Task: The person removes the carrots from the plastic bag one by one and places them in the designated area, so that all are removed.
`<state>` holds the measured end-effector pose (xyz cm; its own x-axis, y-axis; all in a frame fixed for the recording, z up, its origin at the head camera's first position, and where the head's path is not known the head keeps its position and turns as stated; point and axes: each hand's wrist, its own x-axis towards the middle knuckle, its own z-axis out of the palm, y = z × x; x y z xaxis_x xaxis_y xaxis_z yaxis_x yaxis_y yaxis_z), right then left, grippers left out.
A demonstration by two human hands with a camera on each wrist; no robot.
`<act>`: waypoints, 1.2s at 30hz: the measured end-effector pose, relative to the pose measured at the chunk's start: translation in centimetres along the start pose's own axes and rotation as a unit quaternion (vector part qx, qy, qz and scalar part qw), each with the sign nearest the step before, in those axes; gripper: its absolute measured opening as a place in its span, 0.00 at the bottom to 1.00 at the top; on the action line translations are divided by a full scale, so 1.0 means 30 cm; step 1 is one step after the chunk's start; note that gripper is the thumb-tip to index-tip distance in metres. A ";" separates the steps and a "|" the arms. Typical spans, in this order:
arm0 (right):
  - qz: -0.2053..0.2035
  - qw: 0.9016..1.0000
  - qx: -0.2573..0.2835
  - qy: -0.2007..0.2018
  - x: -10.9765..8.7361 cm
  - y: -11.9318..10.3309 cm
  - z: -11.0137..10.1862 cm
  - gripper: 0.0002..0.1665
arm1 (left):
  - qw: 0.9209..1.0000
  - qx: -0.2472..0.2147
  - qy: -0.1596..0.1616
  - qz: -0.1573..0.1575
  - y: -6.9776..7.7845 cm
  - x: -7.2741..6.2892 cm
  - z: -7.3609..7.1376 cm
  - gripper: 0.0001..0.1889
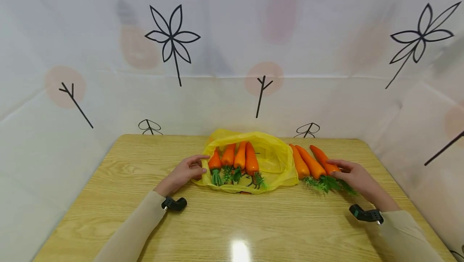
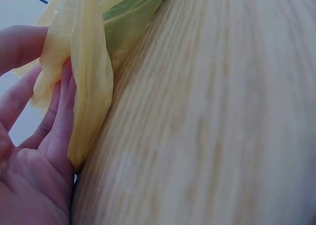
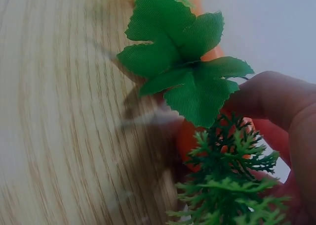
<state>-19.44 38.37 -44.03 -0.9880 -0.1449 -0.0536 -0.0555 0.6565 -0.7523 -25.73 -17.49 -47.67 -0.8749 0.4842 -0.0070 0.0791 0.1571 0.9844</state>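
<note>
At the left edge of the yellow bag (image 1: 284,147), the fingers of the left hand (image 1: 182,175) hold the plastic film, thumb in front; the left wrist view shows the film passing between bent fingers. At the far right of the carrot row, the right hand (image 1: 359,179) grasps the outermost carrot (image 1: 320,157) near its thick end, index finger laid over it and thumb on the near side. Green foliage partly covers this grip in the right wrist view: a broad serrated leaf (image 3: 163,37) and, below it, feathery greens (image 3: 227,185).

The bag lies on its side, mouth facing the person. Four carrots (image 1: 251,159) sit inside, side by side, tips pointing away and green tops toward the opening. Just right of the bag, outside it, are two more: a partly hidden carrot (image 1: 299,165) next to the bag and a middle carrot (image 1: 311,163), between that one and the grasped one.

Both wrists carry black straps with camera mounts; beige sleeves (image 1: 135,229) cover the forearms. All rests on a wood-grain table (image 1: 217,217), a bright reflection near its front. Behind: pale cloth (image 1: 224,52) printed with black line flowers, twigs and pinkish spots.
</note>
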 end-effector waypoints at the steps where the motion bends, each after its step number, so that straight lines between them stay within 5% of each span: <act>1: -0.001 1.000 0.001 0.000 0.000 -0.001 0.000 0.33 | 1.000 0.000 0.000 0.001 -0.001 0.000 0.000 0.27; 16: -0.015 1.000 0.012 -0.003 0.006 -0.014 -0.006 0.34 | 1.000 0.001 -0.003 -0.002 -0.001 0.008 0.001 0.27; 36: -0.039 0.997 -0.065 0.018 0.017 -0.111 -0.029 0.31 | 1.000 0.005 -0.003 -0.003 0.002 -0.003 0.000 0.28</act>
<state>-19.89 36.76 -40.99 -0.9844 -0.1738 0.0277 -0.1483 0.7345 -0.6622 -25.67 -17.53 -47.60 -0.8724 0.4887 -0.0138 0.0790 0.1687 0.9825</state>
